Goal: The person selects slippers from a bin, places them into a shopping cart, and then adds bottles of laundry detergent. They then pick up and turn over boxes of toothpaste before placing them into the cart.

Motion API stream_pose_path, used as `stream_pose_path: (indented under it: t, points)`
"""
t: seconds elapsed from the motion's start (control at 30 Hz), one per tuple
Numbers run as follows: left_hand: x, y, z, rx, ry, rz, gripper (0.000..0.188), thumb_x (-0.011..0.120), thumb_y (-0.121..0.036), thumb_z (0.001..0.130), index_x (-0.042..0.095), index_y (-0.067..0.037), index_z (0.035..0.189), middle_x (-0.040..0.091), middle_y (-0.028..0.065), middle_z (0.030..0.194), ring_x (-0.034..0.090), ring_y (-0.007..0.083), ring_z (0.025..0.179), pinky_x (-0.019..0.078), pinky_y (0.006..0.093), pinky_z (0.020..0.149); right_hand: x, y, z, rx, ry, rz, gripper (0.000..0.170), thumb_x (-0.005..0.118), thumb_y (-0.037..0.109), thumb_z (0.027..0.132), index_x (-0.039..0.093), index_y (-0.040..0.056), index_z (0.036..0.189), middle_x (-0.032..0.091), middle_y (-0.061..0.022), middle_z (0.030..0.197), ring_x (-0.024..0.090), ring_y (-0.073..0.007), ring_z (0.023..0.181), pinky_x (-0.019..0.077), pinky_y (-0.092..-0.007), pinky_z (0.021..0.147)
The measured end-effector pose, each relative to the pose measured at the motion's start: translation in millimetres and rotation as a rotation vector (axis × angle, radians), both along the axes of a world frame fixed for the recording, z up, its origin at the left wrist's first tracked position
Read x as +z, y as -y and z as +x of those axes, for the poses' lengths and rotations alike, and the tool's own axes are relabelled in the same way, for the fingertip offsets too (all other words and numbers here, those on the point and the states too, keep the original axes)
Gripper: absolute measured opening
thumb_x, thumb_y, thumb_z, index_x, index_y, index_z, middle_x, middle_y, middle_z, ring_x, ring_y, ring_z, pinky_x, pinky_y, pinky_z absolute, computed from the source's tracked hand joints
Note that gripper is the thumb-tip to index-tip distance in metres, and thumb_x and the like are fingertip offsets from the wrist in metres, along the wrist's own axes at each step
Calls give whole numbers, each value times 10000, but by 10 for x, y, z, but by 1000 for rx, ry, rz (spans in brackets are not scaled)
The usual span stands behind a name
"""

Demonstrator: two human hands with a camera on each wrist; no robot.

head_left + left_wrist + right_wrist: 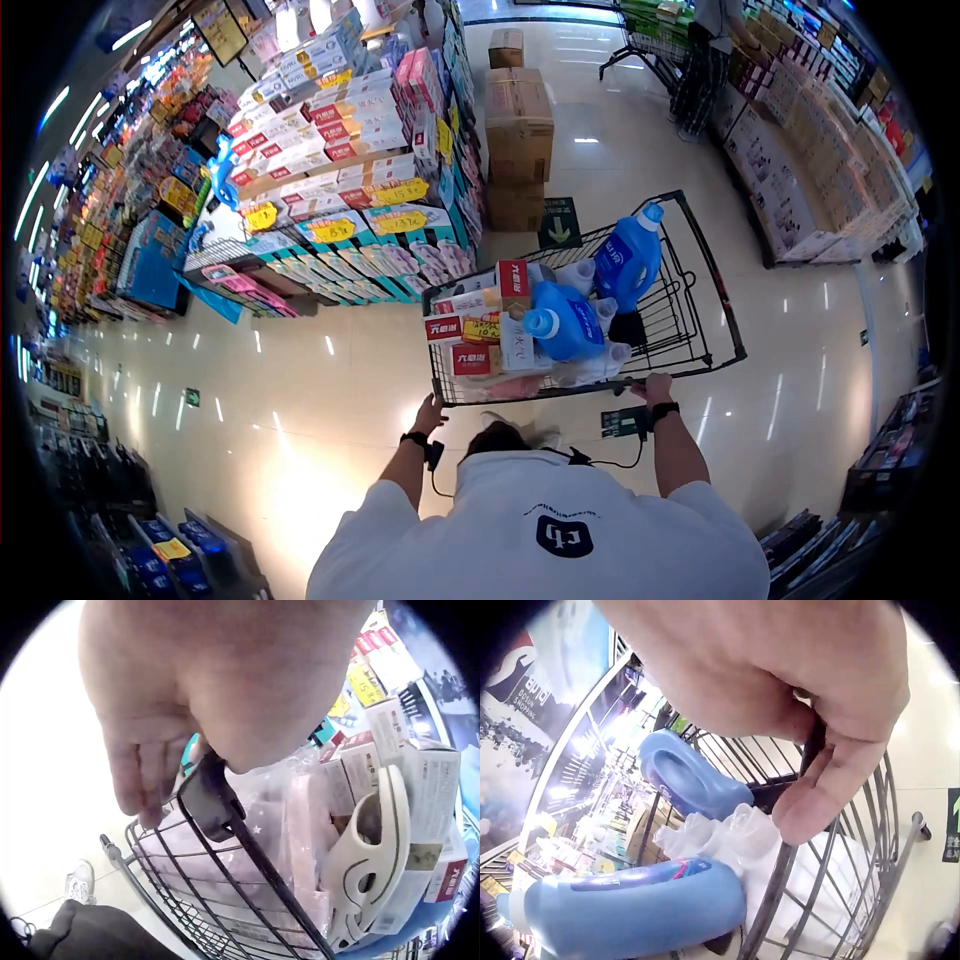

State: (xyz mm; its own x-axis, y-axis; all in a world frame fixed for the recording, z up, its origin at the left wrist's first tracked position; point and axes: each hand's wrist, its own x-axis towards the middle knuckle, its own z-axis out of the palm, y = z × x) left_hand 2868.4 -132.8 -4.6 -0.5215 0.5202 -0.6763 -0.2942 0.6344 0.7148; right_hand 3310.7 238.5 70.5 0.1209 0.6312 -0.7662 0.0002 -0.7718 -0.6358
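A black wire shopping cart (714, 268) stands crosswise in front of me. My left hand (430, 413) grips its near left corner, with the fingers hanging over the outside of the rim in the left wrist view. At the near right, my right hand (655, 388) holds the rim, its fingers curled over the wire. Inside lie two large blue jugs (632, 255) with light-blue caps. Clear plastic bottles (739, 836) are beside them. Red-and-white cartons (515, 283) fill the left end. A cream plastic piece with oval holes (394, 817) lies by clear-wrapped goods (262, 825).
A display of stacked boxes (350, 165) with yellow price tags stands ahead left. Brown cartons (518, 110) are piled beyond the cart. Ahead right is a low carton display (780, 180), with another person (700, 70) near a second cart (640, 45). Shiny floor (300, 370) surrounds the cart.
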Motion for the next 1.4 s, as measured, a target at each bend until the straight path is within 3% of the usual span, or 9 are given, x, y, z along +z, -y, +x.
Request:
stream_pose_path:
  t: [0.5, 0.57, 0.67, 0.73, 0.8, 0.93, 1.17, 1.27, 1.4]
  points:
    - [339, -991, 366, -479, 103, -196, 525, 452, -430, 964, 626, 64, 946, 682, 139, 812, 665, 211, 646, 502, 310, 566, -22, -1778, 142, 156, 46, -98, 166, 341, 82, 896, 495, 20, 906, 558, -178, 709, 556, -285, 489, 533, -432, 481]
    - [133, -1056, 521, -476, 6, -111, 533, 424, -421, 977, 635, 67, 940, 678, 167, 802, 671, 232, 657, 521, 344, 602, -432, -2262, 257, 359, 31, -71, 149, 383, 69, 869, 524, 42, 833, 568, -160, 690, 577, -293, 507, 513, -427, 462]
    - [172, -1324, 817, -355, 36, -141, 550, 396, -428, 986, 656, 52, 920, 674, 188, 767, 680, 244, 682, 532, 371, 656, 167, -2626, -34, 1863, 1224, 506, 149, 499, 56, 815, 634, 46, 754, 660, -137, 762, 655, -284, 630, 555, -401, 568]
    - [122, -1553, 983, -382, 5, -161, 562, 410, -454, 976, 667, 39, 894, 666, 187, 712, 680, 266, 698, 527, 375, 653, -586, -3317, 150, 1768, 1391, 560, 233, 814, 313, 590, 712, 126, 685, 697, -112, 776, 682, -294, 771, 544, -385, 630]
    - [-161, -1700, 1145, -440, -134, -229, 593, 452, -498, 947, 670, 45, 846, 669, 185, 710, 676, 296, 695, 516, 385, 633, 464, -3395, -305, 2079, 1358, 593, 70, 704, 116, 663, 680, 64, 704, 691, -121, 770, 676, -282, 672, 539, -353, 575]
    - [253, -2293, 1387, -475, -150, -274, 623, 473, -526, 920, 670, 40, 749, 662, 183, 689, 663, 273, 643, 507, 386, 620, -485, -4594, 7, 2155, 1343, 673, 154, 772, 254, 592, 712, 133, 665, 696, -81, 735, 684, -282, 725, 546, -361, 628]
    - [968, -3471, 1603, -351, 366, -104, 362, 621, -310, 898, 648, 52, 886, 682, 124, 713, 682, 188, 635, 556, 299, 537, -556, -5490, -44, 1898, 1627, 558, 100, 660, 202, 642, 670, 155, 729, 658, -86, 721, 652, -270, 675, 472, -435, 549]
    - [523, -3754, 1973, -263, 404, 48, 432, 600, -358, 907, 617, 69, 963, 679, 119, 727, 685, 181, 661, 547, 292, 520, -390, -5192, -81, 304, 20, 168, 499, 476, 291, 954, 237, 116, 1356, 548, -169, 1090, 585, -303, 814, 528, -479, 621]
    - [531, -4213, 2147, -379, 300, -24, 528, 554, -487, 893, 652, 27, 830, 672, 107, 668, 657, 206, 567, 521, 302, 528, -206, -3834, -494, 495, 10, 170, 500, 500, 333, 966, 253, 118, 1344, 520, -145, 1087, 581, -263, 840, 559, -430, 627]
